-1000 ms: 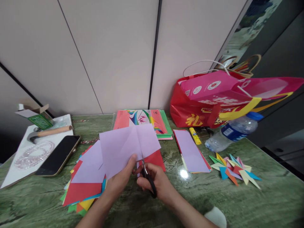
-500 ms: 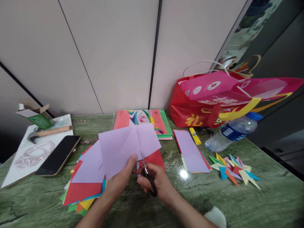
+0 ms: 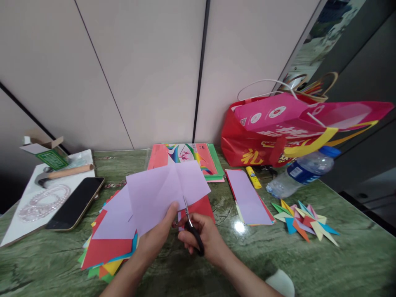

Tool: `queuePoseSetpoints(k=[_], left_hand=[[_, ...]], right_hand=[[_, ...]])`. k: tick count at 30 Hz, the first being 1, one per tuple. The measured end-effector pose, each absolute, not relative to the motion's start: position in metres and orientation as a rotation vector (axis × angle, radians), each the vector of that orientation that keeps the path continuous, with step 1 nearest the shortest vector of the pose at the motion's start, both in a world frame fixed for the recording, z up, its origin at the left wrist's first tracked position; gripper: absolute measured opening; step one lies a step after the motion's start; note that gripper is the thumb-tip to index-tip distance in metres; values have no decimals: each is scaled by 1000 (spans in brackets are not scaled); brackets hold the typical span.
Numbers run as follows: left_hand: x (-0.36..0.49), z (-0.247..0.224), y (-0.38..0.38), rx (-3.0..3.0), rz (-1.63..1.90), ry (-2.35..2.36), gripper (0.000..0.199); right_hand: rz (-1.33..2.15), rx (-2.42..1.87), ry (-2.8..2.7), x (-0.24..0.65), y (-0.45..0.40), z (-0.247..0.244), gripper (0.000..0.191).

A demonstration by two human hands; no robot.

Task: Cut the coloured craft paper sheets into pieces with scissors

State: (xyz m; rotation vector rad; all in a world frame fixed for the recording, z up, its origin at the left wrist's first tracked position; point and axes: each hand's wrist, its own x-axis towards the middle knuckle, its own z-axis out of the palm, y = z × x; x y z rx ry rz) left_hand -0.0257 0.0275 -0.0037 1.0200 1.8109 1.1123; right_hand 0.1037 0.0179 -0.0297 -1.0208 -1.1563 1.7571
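Green table [image 3: 346, 264] | red bag [image 3: 230, 142] reads "礼" | left hand [image 3: 159, 233] pinches lilac sheet [image 3: 153, 192] | right hand [image 3: 208, 235] grips scissors [image 3: 196, 237]

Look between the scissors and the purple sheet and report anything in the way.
Nothing visible is in the way. The scissors in the right hand have their blades at the near edge of the sheet. The left hand holds it, thumb just left of the blades, not across them.
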Motion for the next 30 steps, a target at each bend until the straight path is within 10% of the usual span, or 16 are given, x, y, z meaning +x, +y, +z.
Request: queuePoseSetpoints(k=[30], left_hand=[[-8, 13, 21, 857, 1083, 1822, 36]], right_hand=[[1733, -886, -1083, 107, 19, -31, 46]])
